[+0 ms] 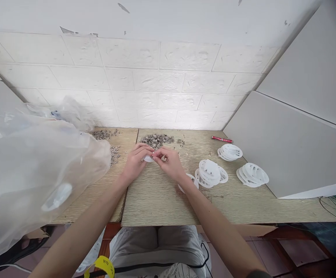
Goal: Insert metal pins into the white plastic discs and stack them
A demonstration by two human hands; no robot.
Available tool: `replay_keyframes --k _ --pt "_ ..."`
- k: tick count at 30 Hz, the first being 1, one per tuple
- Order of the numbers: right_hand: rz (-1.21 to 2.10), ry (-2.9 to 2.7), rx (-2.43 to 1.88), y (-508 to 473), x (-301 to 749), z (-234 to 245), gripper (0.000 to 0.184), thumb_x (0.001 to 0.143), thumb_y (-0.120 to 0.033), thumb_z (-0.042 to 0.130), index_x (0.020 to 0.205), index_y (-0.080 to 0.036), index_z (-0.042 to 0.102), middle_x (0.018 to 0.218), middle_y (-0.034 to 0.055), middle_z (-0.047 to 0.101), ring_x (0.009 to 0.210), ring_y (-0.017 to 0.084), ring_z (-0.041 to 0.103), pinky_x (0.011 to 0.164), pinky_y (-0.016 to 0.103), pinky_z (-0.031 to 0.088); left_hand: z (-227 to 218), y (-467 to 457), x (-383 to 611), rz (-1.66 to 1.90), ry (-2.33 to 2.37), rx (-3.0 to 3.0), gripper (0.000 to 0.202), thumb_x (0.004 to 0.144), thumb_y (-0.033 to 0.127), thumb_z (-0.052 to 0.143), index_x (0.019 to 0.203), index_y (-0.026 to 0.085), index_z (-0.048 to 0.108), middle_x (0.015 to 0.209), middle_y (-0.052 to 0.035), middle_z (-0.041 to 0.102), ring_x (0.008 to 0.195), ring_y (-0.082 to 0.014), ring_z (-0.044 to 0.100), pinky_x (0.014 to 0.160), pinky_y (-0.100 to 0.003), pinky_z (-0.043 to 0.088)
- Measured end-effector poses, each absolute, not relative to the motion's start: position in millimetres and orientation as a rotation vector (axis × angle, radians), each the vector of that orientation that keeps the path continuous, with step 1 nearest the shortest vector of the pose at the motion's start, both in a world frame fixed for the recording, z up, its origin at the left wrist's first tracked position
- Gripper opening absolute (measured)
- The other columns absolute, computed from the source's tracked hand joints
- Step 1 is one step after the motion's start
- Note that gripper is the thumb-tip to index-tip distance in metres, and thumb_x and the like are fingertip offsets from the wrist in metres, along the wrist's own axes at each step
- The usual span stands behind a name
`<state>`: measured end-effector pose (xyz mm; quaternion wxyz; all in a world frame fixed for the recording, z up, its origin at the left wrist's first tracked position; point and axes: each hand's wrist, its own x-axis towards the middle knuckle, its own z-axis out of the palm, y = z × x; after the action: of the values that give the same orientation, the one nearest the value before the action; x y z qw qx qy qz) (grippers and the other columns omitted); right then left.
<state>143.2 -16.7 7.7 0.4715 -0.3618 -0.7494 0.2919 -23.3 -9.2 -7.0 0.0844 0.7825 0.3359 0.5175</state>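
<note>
Both my hands meet over the middle of the wooden table [162, 200]. My left hand [136, 162] curls its fingers round a small white plastic disc [148, 158]. My right hand [169, 162] pinches at the disc's right edge with thumb and forefinger, maybe with a tiny metal part that I cannot make out. Just beyond the hands lies a pile of small grey metal parts [156, 139]. Another white disc [191, 179] lies partly hidden under my right wrist.
Three stacks of white discs sit at the right: [211, 173], [229, 151], [252, 174]. A red pen [221, 139] lies near the wall. A big clear plastic bag [31, 170] fills the left. More metal parts [104, 134] lie at the back left. Grey panels [295, 143] wall off the right.
</note>
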Motion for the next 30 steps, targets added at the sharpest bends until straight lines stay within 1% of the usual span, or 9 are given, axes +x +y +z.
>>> replay_keyframes --k 4,7,12,14,16,18,20,26,30 --pt "0.706 -1.800 -0.896 -18 143 11 0.013 0.085 -0.029 0.059 0.077 -0.020 0.063 0.078 0.0038 0.061 0.069 0.015 0.053 0.061 0.027 0.041 -6 -11 -21 1.585 1.041 2.317 0.014 0.087 0.025 0.058 0.077 0.022 0.066 0.091 -0.0069 0.073 0.095 -0.0206 0.060 0.085 -0.040 0.050" --pt "0.734 -1.668 -0.917 -17 145 13 0.013 0.085 -0.031 0.057 0.081 -0.020 0.062 0.081 0.0042 0.061 0.069 0.014 0.053 0.059 0.027 0.041 -6 -12 -20 1.576 1.053 2.340 0.015 0.087 0.024 0.056 0.074 0.022 0.064 0.091 -0.0069 0.073 0.094 -0.0208 0.060 0.084 -0.040 0.050" --pt "0.772 -1.560 -0.965 -13 150 11 0.013 0.082 -0.032 0.060 0.082 -0.020 0.064 0.083 0.0042 0.063 0.068 0.014 0.054 0.057 0.027 0.040 -5 -13 -20 1.585 1.012 2.308 0.014 0.086 0.023 0.058 0.074 0.023 0.065 0.093 -0.0059 0.073 0.095 -0.0211 0.060 0.086 -0.040 0.049" --pt "0.799 -1.574 -0.949 -12 150 10 0.014 0.081 -0.033 0.062 0.082 -0.020 0.065 0.082 0.0038 0.064 0.068 0.014 0.054 0.057 0.027 0.040 -5 -13 -20 1.546 1.084 2.220 0.011 0.084 0.025 0.059 0.077 0.023 0.067 0.091 -0.0059 0.073 0.092 -0.0214 0.061 0.083 -0.038 0.049" --pt "0.836 -1.566 -0.939 -11 150 9 0.014 0.081 -0.033 0.063 0.082 -0.020 0.067 0.081 0.0033 0.064 0.068 0.014 0.054 0.057 0.027 0.041 -4 -13 -20 1.475 1.185 2.084 0.010 0.082 0.029 0.063 0.084 0.023 0.070 0.089 -0.0050 0.072 0.086 -0.0205 0.063 0.080 -0.035 0.049" --pt "0.853 -1.539 -0.954 -10 150 9 0.014 0.080 -0.033 0.063 0.082 -0.020 0.068 0.080 0.0033 0.065 0.068 0.014 0.055 0.058 0.027 0.041 -4 -12 -19 1.383 1.270 1.928 0.018 0.078 0.032 0.067 0.093 0.022 0.070 0.091 -0.0041 0.072 0.082 -0.0197 0.063 0.078 -0.032 0.048" --pt "0.845 -1.523 -0.980 -9 152 10 0.013 0.079 -0.031 0.064 0.082 -0.019 0.069 0.081 0.0037 0.066 0.068 0.014 0.055 0.059 0.027 0.042 -4 -11 -18 1.290 1.300 1.810 0.024 0.076 0.033 0.069 0.097 0.021 0.070 0.094 -0.0040 0.071 0.083 -0.0199 0.063 0.077 -0.032 0.049" --pt "0.728 -1.649 -1.011 -9 153 11 0.011 0.080 -0.030 0.063 0.079 -0.021 0.069 0.080 0.0038 0.063 0.071 0.016 0.054 0.064 0.029 0.044 0 -11 -15 1.196 1.241 1.603 0.031 0.067 0.035 0.075 0.093 0.018 0.071 0.086 -0.0043 0.070 0.076 -0.0199 0.062 0.069 -0.031 0.050" --pt "0.642 -1.707 -1.004 -10 150 9 0.011 0.083 -0.027 0.060 0.080 -0.020 0.068 0.081 0.0044 0.061 0.071 0.015 0.054 0.064 0.029 0.045 3 -14 -14 1.151 1.225 1.607 0.030 0.066 0.036 0.075 0.090 0.018 0.072 0.080 -0.0035 0.070 0.071 -0.0182 0.061 0.064 -0.029 0.050"
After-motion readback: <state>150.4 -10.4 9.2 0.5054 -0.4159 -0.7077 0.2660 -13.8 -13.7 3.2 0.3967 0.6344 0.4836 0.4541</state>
